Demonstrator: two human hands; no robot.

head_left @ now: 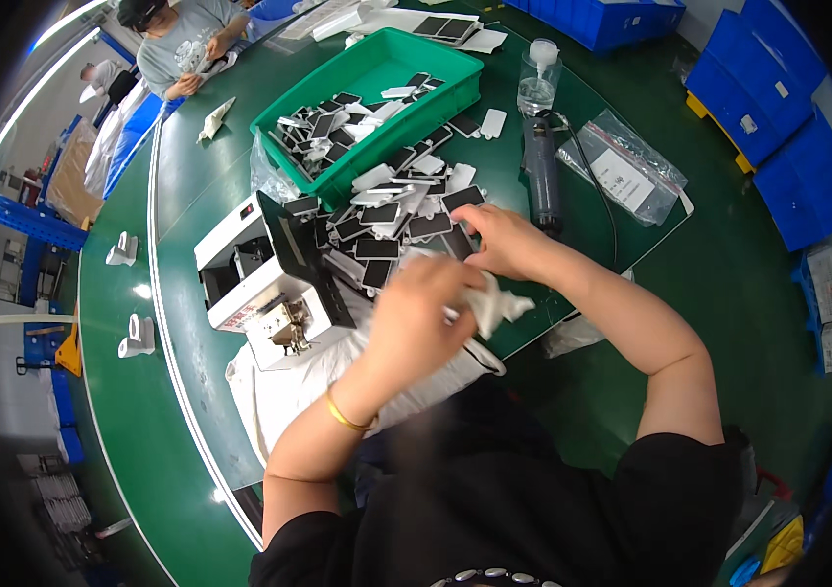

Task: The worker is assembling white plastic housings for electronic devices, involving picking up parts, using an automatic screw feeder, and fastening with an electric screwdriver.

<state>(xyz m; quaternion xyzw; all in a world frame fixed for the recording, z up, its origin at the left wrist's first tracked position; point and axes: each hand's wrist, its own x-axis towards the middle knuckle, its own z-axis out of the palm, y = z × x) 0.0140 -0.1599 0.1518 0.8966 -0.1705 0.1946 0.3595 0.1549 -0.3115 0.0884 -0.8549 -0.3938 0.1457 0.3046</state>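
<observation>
My left hand [426, 308], slightly blurred, is closed around a crumpled white cloth [499, 305] that sticks out past its fingers. Just beyond it, my right hand [506, 243] reaches to the edge of a heap, thumb and fingers curled about a flat black-and-white rectangular piece [457, 241]. The heap of similar pieces [377, 247], some dark side up and some white, lies on the green table. My left fingers partly hide the near side of the heap. Whether anything else is under the left palm cannot be seen.
A green bin [455, 86] holds more pieces behind the heap. Left of it stands a white machine [264, 284] on the table. Toward the right are a dark cylindrical tool [540, 171] with a cable, a clear pump bottle [536, 90] and a plastic bag [628, 176]. Another person sits far left.
</observation>
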